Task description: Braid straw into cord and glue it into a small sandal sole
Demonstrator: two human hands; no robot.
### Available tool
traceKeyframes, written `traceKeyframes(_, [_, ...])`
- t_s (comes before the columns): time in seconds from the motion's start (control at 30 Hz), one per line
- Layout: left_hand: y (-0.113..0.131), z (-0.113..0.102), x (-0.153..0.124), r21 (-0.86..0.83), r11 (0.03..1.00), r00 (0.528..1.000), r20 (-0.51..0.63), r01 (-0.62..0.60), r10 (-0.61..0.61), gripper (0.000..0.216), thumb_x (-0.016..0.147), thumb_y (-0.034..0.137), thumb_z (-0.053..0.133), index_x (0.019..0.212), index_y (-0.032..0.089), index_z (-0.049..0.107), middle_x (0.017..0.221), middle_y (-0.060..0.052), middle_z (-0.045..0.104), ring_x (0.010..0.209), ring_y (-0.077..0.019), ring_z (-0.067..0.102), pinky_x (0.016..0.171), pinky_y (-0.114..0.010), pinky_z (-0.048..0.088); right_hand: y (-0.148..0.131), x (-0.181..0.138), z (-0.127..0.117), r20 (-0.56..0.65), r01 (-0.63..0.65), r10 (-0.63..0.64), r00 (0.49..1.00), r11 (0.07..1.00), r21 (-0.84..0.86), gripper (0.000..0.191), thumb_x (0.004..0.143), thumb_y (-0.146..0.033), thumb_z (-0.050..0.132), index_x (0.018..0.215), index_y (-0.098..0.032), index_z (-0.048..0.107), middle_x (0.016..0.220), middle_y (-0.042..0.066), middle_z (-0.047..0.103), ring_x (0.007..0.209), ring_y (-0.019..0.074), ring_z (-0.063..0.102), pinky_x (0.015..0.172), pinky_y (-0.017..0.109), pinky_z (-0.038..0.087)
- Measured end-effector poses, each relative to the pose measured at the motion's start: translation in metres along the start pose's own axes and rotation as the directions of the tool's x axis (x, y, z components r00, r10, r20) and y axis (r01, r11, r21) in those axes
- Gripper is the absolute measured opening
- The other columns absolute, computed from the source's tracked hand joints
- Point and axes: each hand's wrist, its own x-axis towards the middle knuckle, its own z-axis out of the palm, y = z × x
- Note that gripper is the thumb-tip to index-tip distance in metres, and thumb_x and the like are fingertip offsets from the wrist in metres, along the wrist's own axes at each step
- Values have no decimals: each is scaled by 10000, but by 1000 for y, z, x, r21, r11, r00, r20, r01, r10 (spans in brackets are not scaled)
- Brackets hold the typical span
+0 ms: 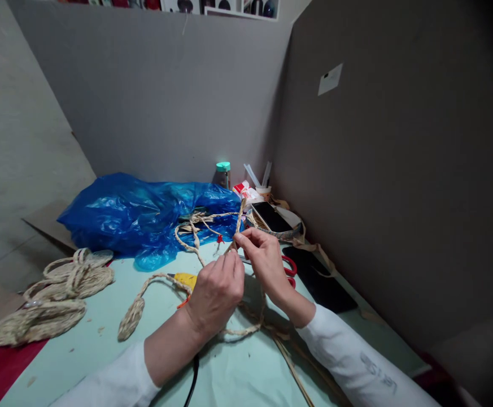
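My left hand (218, 291) and my right hand (265, 263) meet over the table, fingertips close together. Both are closed in a pinch on a braided straw cord (239, 223), whose free end points up and away. The pinched spot is partly hidden by my fingers. More braid (182, 240) loops off to the left, and another length curves below my hands. To the left lies a small oval woven piece (131, 319) on a braided tail. A yellow glue gun (184, 278) sits behind my left hand. Red-handled scissors (289, 268) lie beside my right hand.
A blue plastic bag (136, 209) with straw in it fills the back left. Several woven straw pieces (72, 282) lie at the left edge. A phone (271, 217), a jar with a green lid (223, 174) and a black flat sheet (320, 280) stand or lie behind and right.
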Motion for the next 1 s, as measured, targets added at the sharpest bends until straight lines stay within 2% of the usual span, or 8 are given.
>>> traceKeyframes(0.1, [6, 3, -3, -94, 995, 999, 27, 21, -18, 363, 902, 7, 371, 1010, 39, 716, 748, -143, 692, 638, -231, 587, 549, -322, 383, 2, 3, -1, -16, -25, 26, 1000, 999, 33, 214, 817, -338, 630, 677, -175, 638, 640, -1, 628, 580, 131, 502, 586, 263, 380])
traceKeyframes(0.2, [5, -2, -1, -248, 965, 996, 55, 87, -76, 284, 926, 128, 445, 844, 127, 718, 739, -102, 678, 661, -217, 589, 613, -327, 430, 3, 8, -3, -14, -48, 49, 999, 995, 86, 213, 797, -348, 629, 668, -180, 602, 597, -21, 572, 517, 111, 430, 519, 250, 336])
traceKeyframes(0.27, [0, -9, 6, -348, 918, 981, 56, 191, -183, 287, 949, 240, 467, 784, 158, 687, 789, -97, 673, 779, -231, 605, 732, -354, 455, 2, 9, -3, 10, -51, 50, 999, 991, 120, 225, 785, -361, 632, 657, -183, 579, 588, -31, 536, 504, 101, 401, 501, 244, 322])
traceKeyframes(0.37, [-13, -16, 21, -481, 780, 912, 122, 400, -392, 252, 961, 305, 449, 987, 167, 659, 1000, -116, 677, 951, -246, 601, 851, -389, 450, 1, 7, -1, 98, -50, 37, 995, 989, 141, 243, 792, -392, 626, 677, -185, 573, 585, -32, 527, 492, 102, 411, 492, 244, 339])
traceKeyframes(0.53, [-25, -8, 30, -653, 466, 800, 447, 597, -400, 304, 918, 433, 440, 825, 178, 577, 597, 31, 510, 454, -118, 455, 445, -239, 361, 1, 3, 0, 237, 19, -31, 971, 999, 50, 217, 864, -370, 551, 775, -185, 620, 641, -3, 600, 583, 146, 542, 552, 258, 414])
traceKeyframes(0.67, [-29, -5, 25, -694, 339, 756, 469, 636, -457, 267, 871, 427, 500, 830, 179, 589, 583, 63, 424, 440, -88, 333, 432, -212, 270, -6, 3, -7, 293, 156, -115, 949, 980, -122, 190, 906, -309, 517, 890, -187, 662, 792, 19, 673, 744, 171, 611, 661, 266, 441])
traceKeyframes(0.8, [-33, -9, 23, -691, 368, 754, 402, 622, -519, 323, 818, 372, 591, 563, 173, 582, 556, 19, 498, 518, -110, 382, 498, -235, 279, -14, 1, -12, 323, 308, -196, 926, 887, -344, 154, 928, -234, 518, 1030, -192, 626, 821, 23, 708, 708, 168, 624, 701, 279, 422])
traceKeyframes(1.0, [-33, -9, 22, -693, 357, 706, 308, 626, -638, 258, 744, 299, 677, 520, 173, 649, 505, 21, 521, 555, -131, 413, 555, -256, 291, -9, -6, -9, 352, 511, -370, 860, 606, -610, 197, 959, -223, 496, 812, -175, 619, 707, 60, 611, 654, 185, 501, 596, 304, 281])
